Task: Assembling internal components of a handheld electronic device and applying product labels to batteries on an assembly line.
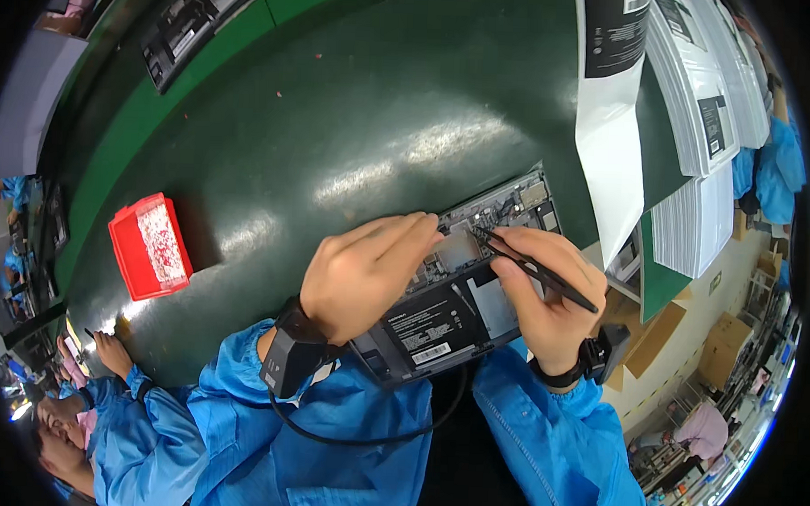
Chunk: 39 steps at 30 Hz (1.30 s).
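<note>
An opened laptop base (pixel 375 346) lies tilted in front of me on the dark green bench, its insides facing up. It has a black battery pack (pixel 431 336) on the near side and a grey circuit board (pixel 511 204) on the far side. My right hand (pixel 555 294) grips black tweezers (pixel 547 278), their tips down at the board's middle. My left hand (pixel 360 274) rests over the left part of the board, its fingers bent and close together near the tweezer tips. Whatever those fingers pinch is hidden.
A red tray (pixel 128 254) holding small pale pieces stands at the left. White sheets with black labels (pixel 615 126) and stacked white panels (pixel 696 219) are on the right. Another open device (pixel 185 31) lies at the far left. A co-worker's hand (pixel 113 353) rests at the left bench edge.
</note>
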Available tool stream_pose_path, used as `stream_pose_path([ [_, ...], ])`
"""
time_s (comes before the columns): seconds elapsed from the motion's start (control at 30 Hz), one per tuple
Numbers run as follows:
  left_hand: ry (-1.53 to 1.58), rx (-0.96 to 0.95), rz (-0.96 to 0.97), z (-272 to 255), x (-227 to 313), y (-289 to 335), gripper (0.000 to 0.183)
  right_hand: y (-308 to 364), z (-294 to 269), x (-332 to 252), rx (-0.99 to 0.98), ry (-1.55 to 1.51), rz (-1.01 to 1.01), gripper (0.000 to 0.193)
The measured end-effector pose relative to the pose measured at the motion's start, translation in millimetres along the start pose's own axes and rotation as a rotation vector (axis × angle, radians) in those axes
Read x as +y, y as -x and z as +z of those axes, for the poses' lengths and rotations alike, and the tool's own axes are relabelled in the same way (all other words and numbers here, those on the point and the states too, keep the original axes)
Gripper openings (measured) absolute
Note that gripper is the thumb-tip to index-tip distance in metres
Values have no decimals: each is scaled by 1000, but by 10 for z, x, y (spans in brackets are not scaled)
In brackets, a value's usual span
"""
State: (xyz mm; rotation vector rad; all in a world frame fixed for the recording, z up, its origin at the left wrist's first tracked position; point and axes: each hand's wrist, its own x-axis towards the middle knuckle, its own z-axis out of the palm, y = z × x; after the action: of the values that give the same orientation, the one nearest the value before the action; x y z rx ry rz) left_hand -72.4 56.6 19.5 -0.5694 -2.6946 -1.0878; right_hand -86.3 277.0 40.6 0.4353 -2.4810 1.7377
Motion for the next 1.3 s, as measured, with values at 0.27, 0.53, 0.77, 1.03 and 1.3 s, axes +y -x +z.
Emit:
stream_pose_path([
  [0.27, -112, -19, 122, -103, -105, 168, 30, 31, 234, 129, -127, -56, 58, 24],
  [0.53, -136, -8, 175, -63, -125, 141, 29, 8, 264, 109, -140, -89, 117, 24],
  [0.77, -148, 11, 216, -25, -188, 136, 29, -16, 268, 106, -159, -89, 137, 24],
  [1.03, -91, 30, 198, -27, -162, 98, 27, -14, 263, 117, -153, -67, 128, 25],
  [1.3, -83, 25, 206, -19, -178, 89, 28, -18, 274, 111, -152, -78, 158, 24],
])
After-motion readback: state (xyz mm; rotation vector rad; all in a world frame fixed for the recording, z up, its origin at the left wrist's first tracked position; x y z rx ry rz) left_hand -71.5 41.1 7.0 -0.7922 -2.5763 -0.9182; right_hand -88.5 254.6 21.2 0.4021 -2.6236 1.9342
